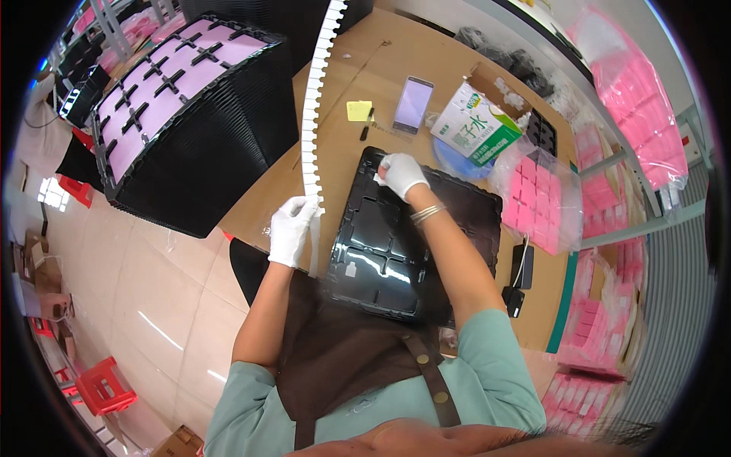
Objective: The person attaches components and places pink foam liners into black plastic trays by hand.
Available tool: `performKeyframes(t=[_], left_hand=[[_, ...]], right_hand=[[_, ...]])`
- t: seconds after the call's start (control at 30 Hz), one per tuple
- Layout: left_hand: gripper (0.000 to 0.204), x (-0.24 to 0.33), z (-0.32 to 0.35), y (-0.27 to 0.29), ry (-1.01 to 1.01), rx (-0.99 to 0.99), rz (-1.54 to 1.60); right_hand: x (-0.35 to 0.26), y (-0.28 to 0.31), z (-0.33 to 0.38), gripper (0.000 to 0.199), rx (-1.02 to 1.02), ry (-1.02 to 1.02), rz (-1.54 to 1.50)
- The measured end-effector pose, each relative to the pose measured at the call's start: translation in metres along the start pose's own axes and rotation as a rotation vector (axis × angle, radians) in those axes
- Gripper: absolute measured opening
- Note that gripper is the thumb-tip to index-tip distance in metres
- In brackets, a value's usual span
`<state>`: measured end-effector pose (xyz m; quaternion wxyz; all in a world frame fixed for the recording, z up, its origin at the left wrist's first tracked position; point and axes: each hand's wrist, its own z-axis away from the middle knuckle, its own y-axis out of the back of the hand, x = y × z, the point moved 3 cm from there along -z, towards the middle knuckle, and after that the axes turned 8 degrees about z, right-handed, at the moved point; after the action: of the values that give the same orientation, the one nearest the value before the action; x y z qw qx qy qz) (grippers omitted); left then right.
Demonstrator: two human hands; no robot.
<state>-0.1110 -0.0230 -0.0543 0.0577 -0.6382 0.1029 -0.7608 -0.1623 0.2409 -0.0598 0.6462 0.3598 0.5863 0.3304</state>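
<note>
Tray (396, 238) by table's (373, 76) near edge; hands apart.
Left hand (292, 231) pinches strip (311, 122) near tray's left edge; right hand (402, 175) bunched at tray's far-left corner, grip unclear.

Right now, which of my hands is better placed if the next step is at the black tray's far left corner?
Likely your right hand: it is over the tray, close to that corner. Your left hand is beside the tray and appears to grip the white notched strip.

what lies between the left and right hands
In the head view, from left hand to right hand: the white strip, a patch of brown tabletop, then the left edge of the black tray.
</note>
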Motion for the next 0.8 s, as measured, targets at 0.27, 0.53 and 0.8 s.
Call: performKeyframes(t=[0.27,0.53,0.8], left_hand=[[0.020,-0.005,-0.002,0.008,0.012,-0.015,0.031],[0.022,-0.006,-0.005,0.008,0.075,-0.030,0.026],[0.019,-0.014,-0.013,0.010,0.015,-0.007,0.022]], right_hand=[[-0.007,-0.001,0.004,0.003,0.057,-0.136,-0.033],[-0.019,0.010,0.033,0.009,0.054,-0.138,-0.603],[-0.078,-0.036,0.163,0.012,-0.165,-0.034,-0.219]])
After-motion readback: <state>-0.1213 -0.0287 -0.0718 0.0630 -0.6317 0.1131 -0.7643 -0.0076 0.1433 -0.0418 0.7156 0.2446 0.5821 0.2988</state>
